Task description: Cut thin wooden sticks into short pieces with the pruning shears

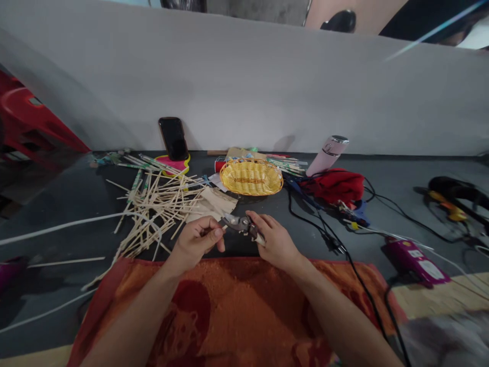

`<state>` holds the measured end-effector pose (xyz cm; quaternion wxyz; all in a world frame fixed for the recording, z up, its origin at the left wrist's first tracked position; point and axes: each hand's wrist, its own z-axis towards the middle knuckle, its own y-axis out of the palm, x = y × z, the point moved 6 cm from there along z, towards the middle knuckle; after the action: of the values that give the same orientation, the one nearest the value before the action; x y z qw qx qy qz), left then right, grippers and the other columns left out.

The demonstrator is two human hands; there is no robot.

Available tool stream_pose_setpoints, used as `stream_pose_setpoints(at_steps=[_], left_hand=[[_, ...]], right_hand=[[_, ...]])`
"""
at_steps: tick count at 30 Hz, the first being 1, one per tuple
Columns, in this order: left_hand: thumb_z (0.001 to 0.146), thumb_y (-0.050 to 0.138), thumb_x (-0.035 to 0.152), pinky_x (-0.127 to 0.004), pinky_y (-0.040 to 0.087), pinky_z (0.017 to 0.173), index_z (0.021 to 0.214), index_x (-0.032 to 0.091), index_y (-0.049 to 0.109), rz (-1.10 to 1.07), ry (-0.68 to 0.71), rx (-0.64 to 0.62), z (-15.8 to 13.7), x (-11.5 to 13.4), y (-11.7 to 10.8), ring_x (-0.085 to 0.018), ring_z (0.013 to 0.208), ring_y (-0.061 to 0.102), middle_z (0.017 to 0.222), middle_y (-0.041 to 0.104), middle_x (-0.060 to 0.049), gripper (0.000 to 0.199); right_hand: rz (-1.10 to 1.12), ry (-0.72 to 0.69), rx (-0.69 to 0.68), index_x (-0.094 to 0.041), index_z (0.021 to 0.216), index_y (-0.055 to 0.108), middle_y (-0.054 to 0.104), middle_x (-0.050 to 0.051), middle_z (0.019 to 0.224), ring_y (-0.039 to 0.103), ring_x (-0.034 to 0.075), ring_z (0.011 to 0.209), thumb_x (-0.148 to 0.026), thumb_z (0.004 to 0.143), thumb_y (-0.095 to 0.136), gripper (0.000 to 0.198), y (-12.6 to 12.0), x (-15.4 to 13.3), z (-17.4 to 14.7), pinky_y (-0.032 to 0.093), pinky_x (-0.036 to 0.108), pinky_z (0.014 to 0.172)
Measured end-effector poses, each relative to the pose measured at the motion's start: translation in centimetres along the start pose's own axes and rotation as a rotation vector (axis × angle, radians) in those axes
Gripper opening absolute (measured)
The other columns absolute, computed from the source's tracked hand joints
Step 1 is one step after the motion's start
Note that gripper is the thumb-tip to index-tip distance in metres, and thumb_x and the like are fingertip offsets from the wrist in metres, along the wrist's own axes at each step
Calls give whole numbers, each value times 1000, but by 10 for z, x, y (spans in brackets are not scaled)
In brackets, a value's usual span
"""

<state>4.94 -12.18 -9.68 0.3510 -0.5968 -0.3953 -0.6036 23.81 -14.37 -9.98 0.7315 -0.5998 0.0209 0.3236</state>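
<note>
My right hand (278, 240) clamps the stiff-looking shears (242, 223) by their handles (260, 239). My left hand (199, 238) pinches a stick (224, 228), probably light.

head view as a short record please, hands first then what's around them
left hand: at the cutting end of the hand shears; anything pinched is too small to tell
right hand: wrapped around the shears' handles
left side: loose pile of thin sticks
beyond hands: yellow woven basket
farther back: dark phone, pink bottle
right side: red cloth, purple device
below forearms: orange towel
</note>
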Motion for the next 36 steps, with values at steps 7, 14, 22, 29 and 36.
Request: stream_pose_setpoints(at_steps=[7,14,22,29,36], left_hand=[[83,61,38,-23,44,63,81,19,60,407,167,283,0,1,-5,-15,66,63,73,71,-1,19],[87,56,35,-23,42,61,83,19,64,467,154,194,1,5,-5,-15,65,62,75,74,-3,18],[84,58,44,-20,20,41,82,15,59,92,-29,10,1,-2,0,-6,39,31,65,70,-3,29],[85,59,42,-20,28,43,84,15,61,146,28,94,4,0,0,-7,44,39,71,71,-3,27],[82,61,37,-20,37,47,78,18,60,259,55,223,6,-6,-6,-9,48,50,72,72,-2,20]], right_hand=[[-17,75,-5,-20,142,33,57,11,117,52,24,107,-7,73,50,72,3,7,1,43,39,96],[-2,45,-38,-21,141,33,53,10,127,48,25,113,-9,72,51,72,3,12,3,40,43,100],[16,-2,-12,-20,140,36,56,10,121,52,24,108,-9,76,50,67,-2,6,1,43,40,98],[-26,47,0,-20,139,39,58,11,116,54,23,105,-8,77,48,63,-4,6,0,45,37,95],[-64,75,-49,-21,140,36,56,10,121,51,25,110,-10,74,51,69,-2,11,3,43,41,97]])
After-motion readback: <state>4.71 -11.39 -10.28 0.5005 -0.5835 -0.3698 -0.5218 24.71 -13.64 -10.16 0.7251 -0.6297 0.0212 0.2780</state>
